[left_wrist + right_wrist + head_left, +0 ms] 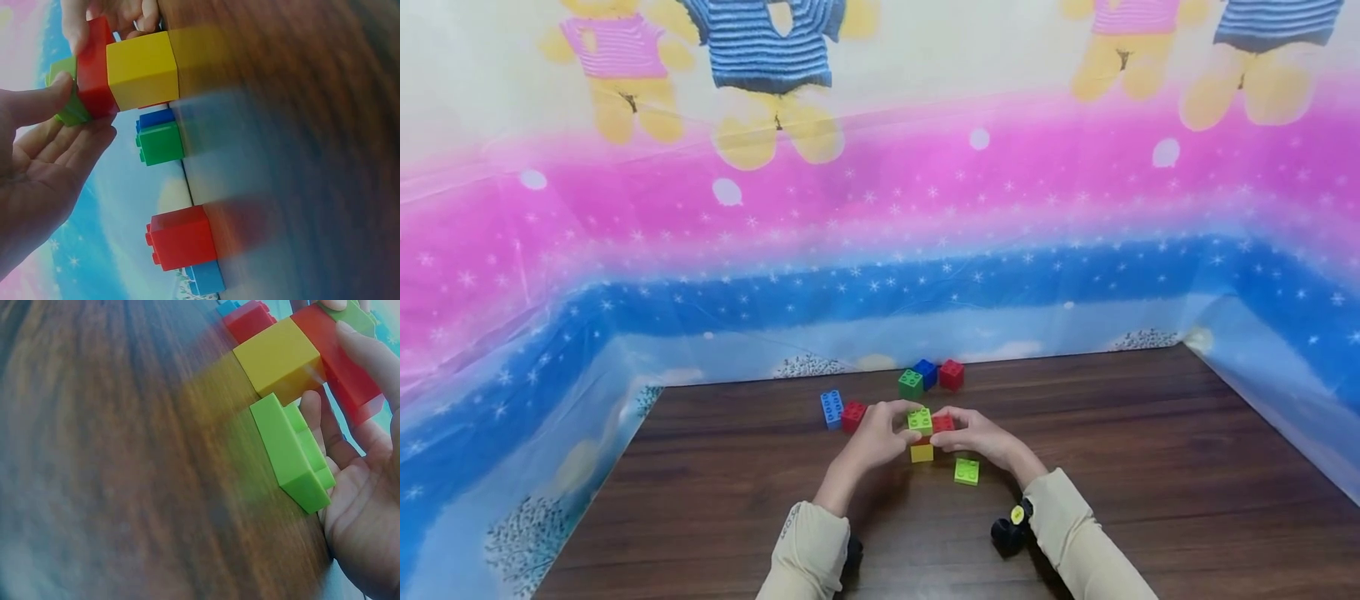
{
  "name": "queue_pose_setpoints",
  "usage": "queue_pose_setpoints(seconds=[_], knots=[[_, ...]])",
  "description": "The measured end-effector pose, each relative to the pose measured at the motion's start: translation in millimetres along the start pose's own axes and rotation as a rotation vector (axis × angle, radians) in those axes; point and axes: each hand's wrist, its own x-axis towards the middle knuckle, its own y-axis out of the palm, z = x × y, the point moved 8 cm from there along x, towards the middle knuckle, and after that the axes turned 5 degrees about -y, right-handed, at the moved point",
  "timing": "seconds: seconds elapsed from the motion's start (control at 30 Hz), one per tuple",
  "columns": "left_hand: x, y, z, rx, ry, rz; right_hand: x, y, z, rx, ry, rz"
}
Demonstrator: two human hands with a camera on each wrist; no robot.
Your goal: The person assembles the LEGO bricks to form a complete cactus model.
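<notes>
A small stack stands on the table: a yellow brick (142, 72) at the bottom, a longer red brick (95, 72) across it, and a lime green brick (919, 419) on top. My left hand (877, 439) pinches the lime green brick from the left, thumb on its near side and fingers behind. From the right, my right hand (983, 437) grips the overhanging end of the red brick (340, 369), its thumb along the near face. A loose, flat lime green brick (289, 453) lies on the table just below my right palm.
Behind the stack sit a green brick (911, 382), a blue brick (926, 373) and a red cube-like brick (952, 374). Left of my left hand are a light blue brick (832, 408) and another red brick (853, 416). A printed cloth (880, 292) borders the table's back.
</notes>
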Motion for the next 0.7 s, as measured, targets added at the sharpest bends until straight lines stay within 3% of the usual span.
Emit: queue_pose_setpoints(seconds=[0.43, 0.7], knots=[[-1.5, 2.6, 8.0, -0.032, -0.031, -0.007, -2.0, 2.7, -4.8, 0.002, 0.014, -0.008], [-0.5, 0.3, 3.3, -0.044, -0.018, -0.009, 0.0, 0.7, -1.7, 0.001, 0.001, -0.012]])
